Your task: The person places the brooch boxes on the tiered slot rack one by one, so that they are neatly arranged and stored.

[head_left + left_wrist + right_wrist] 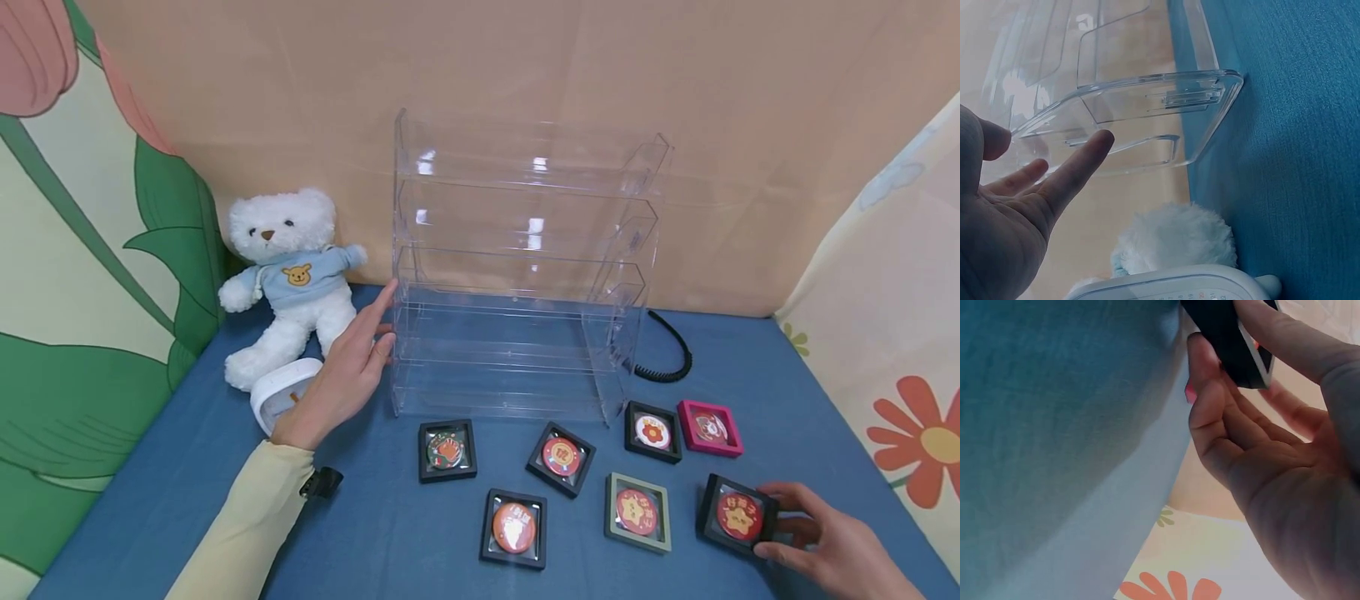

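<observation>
A clear tiered display rack (pixel 517 333) stands at the back middle of the blue cloth. My left hand (pixel 348 367) is at its left side, fingers extended, fingertips at the clear side panel. The left wrist view shows that hand (pixel 1029 206) with fingers spread beside the panel (pixel 1147 119). At the front right, my right hand (pixel 832 542) pinches a black square display frame (pixel 738 515) holding a round red badge with a yellow figure. Seen from the right wrist, the frame (pixel 1235 350) is tilted between thumb and fingers.
Several framed badges lie before the rack, including a green frame (pixel 637 512), a pink frame (pixel 710 427) and a black frame (pixel 514 529). A white teddy bear (pixel 288 275) sits left, behind a white rounded object (pixel 273 392). A black coiled cord (pixel 667 375) lies right of the rack.
</observation>
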Tool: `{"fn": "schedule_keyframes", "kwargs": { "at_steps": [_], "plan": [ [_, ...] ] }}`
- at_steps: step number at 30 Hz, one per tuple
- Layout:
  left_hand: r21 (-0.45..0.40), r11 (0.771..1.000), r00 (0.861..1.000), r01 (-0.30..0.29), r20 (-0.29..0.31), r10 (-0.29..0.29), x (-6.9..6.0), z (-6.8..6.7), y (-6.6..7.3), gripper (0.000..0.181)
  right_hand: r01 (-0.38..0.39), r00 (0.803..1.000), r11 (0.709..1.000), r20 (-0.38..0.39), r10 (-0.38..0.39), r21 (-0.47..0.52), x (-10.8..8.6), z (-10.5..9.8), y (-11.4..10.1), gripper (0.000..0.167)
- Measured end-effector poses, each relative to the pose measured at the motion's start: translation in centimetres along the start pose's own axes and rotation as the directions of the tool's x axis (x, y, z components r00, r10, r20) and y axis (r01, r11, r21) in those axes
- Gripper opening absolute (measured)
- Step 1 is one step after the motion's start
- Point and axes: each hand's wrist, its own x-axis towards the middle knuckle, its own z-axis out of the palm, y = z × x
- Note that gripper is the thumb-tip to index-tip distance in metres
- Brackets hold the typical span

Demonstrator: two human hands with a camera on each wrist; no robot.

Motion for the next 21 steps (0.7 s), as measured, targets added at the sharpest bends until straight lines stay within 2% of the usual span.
{"fn": "schedule_keyframes", "kwargs": {
  "at_steps": [4,8,14,21],
  "plan": [
    [-0.003,1.000,1.000,0.000,0.003,0.000,0.1,0.0,0.0,0.066,0.000,0.998,1.000,-0.056,0.000,0.004,-0.4,0.1,0.0,0.082],
    [-0.002,1.000,1.000,0.003,0.002,-0.003,0.0,-0.1,0.0,0.065,0.034,0.991,0.999,-0.128,-0.032,0.015,-0.9,-0.1,-0.3,0.069],
    [-0.011,1.000,1.000,0.010,0.006,-0.010,-0.1,0.0,0.0,0.066,0.099,0.971,0.995,-0.216,-0.100,-0.016,-1.9,-0.3,-1.1,0.050],
    [0.000,1.000,1.000,0.004,-0.001,-0.004,0.0,0.0,0.2,0.068,0.141,0.947,0.989,-0.283,-0.149,-0.050,-2.7,-0.4,-1.7,0.045]
  ]
}}
